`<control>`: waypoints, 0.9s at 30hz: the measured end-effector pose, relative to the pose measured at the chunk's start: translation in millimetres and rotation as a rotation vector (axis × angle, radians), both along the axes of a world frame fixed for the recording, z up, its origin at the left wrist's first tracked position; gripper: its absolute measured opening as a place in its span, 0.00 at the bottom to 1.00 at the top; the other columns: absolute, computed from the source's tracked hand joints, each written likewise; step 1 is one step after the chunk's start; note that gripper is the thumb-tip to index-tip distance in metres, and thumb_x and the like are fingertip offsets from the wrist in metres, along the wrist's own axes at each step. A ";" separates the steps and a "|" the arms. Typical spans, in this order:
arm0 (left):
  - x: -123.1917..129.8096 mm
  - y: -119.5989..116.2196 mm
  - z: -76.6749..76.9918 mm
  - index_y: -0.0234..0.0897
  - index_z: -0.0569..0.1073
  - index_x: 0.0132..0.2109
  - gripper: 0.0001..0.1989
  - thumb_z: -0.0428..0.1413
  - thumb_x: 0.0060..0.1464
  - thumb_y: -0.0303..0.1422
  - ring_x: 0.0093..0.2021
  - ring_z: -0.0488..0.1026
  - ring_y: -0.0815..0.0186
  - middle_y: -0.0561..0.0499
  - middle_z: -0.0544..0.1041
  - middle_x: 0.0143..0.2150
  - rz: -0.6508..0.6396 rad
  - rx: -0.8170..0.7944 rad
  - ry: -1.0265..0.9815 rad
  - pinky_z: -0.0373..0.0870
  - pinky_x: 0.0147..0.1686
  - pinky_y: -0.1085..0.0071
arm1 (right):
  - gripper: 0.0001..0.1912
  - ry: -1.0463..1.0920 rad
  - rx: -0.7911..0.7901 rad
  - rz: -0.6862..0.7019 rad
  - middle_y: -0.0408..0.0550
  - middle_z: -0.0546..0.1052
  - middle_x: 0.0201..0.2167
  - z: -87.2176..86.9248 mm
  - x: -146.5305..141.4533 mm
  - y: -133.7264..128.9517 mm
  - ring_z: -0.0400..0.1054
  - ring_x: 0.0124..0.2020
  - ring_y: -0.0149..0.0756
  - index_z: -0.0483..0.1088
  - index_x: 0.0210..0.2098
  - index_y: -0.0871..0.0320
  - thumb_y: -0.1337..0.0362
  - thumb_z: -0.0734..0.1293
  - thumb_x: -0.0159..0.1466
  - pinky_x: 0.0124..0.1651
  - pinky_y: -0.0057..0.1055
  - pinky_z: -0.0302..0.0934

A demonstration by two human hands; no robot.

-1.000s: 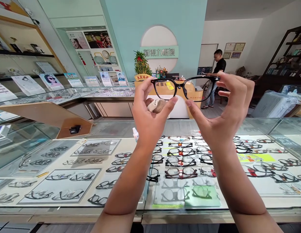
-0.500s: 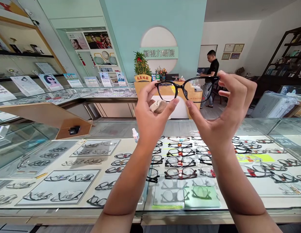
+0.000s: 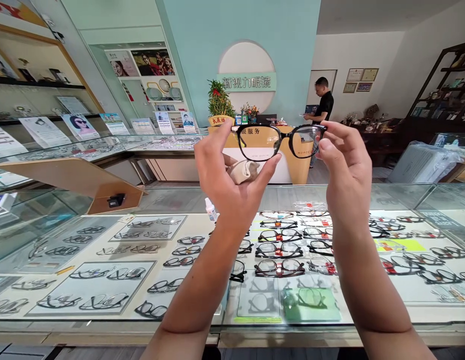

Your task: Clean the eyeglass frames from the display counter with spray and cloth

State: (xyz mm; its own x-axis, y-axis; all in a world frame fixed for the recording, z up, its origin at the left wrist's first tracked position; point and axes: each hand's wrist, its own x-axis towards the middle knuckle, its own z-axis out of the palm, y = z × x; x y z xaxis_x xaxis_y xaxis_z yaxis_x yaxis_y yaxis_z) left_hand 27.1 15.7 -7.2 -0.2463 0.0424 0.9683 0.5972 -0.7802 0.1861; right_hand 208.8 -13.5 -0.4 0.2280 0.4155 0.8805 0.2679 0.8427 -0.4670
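Black-framed glasses (image 3: 286,135) are held up above the glass display counter, lenses facing me. My left hand (image 3: 232,175) grips their left end, with the thumb under the left lens. A crumpled beige cloth (image 3: 243,171) is tucked in the same palm. My right hand (image 3: 347,175) pinches the right end of the frame between thumb and fingers. Below both forearms, rows of glasses (image 3: 279,250) lie in the counter, some with red tags. A small white bottle (image 3: 210,209) stands just left of my left wrist.
A wooden board (image 3: 78,177) leans up at the left, over the glass counter (image 3: 191,327). Farther back are another display counter (image 3: 172,145), a potted plant (image 3: 219,102) and a person (image 3: 323,102) in a black shirt. A plastic-wrapped case (image 3: 423,162) is at the right.
The glasses have shifted left and turned, so the right lens looks narrower. My right hand has moved left and its thumb now presses on the frame's end. The person behind has shifted slightly left.
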 end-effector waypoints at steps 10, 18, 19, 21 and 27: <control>0.8 -1.3 3.8 0.39 0.73 0.66 0.38 0.73 0.54 0.48 0.55 0.74 0.55 0.39 0.78 0.61 -0.052 0.175 0.024 0.70 0.38 0.64 | 0.13 0.097 -0.036 0.092 0.47 0.82 0.55 3.1 -2.5 -1.6 0.75 0.62 0.46 0.76 0.55 0.44 0.52 0.69 0.74 0.66 0.51 0.71; -3.1 6.2 1.0 0.45 0.70 0.68 0.38 0.72 0.56 0.50 0.61 0.74 0.50 0.41 0.76 0.65 -0.184 0.032 0.026 0.71 0.40 0.59 | 0.07 0.238 0.000 0.105 0.44 0.83 0.50 8.2 -4.2 -7.1 0.78 0.56 0.40 0.80 0.48 0.48 0.58 0.69 0.73 0.67 0.47 0.69; -3.2 7.0 0.9 0.45 0.70 0.68 0.38 0.72 0.56 0.50 0.62 0.74 0.50 0.42 0.76 0.65 -0.191 0.027 0.019 0.71 0.40 0.59 | 0.07 0.245 0.006 0.102 0.44 0.83 0.50 8.5 -3.9 -7.1 0.78 0.55 0.40 0.80 0.47 0.48 0.58 0.69 0.73 0.66 0.46 0.69; -3.0 8.0 0.7 0.45 0.69 0.67 0.38 0.71 0.56 0.51 0.62 0.74 0.50 0.42 0.76 0.65 -0.186 0.013 0.021 0.71 0.40 0.59 | 0.07 0.247 0.013 0.106 0.44 0.82 0.49 8.5 -2.9 -6.7 0.78 0.54 0.40 0.79 0.46 0.47 0.57 0.69 0.73 0.65 0.45 0.70; -3.6 10.9 -1.3 0.46 0.69 0.68 0.39 0.69 0.57 0.56 0.61 0.74 0.50 0.42 0.75 0.66 -0.186 -0.027 0.035 0.75 0.43 0.58 | 0.05 0.297 -0.041 0.206 0.43 0.81 0.43 10.2 0.4 -4.2 0.77 0.46 0.35 0.78 0.42 0.49 0.57 0.70 0.72 0.55 0.36 0.74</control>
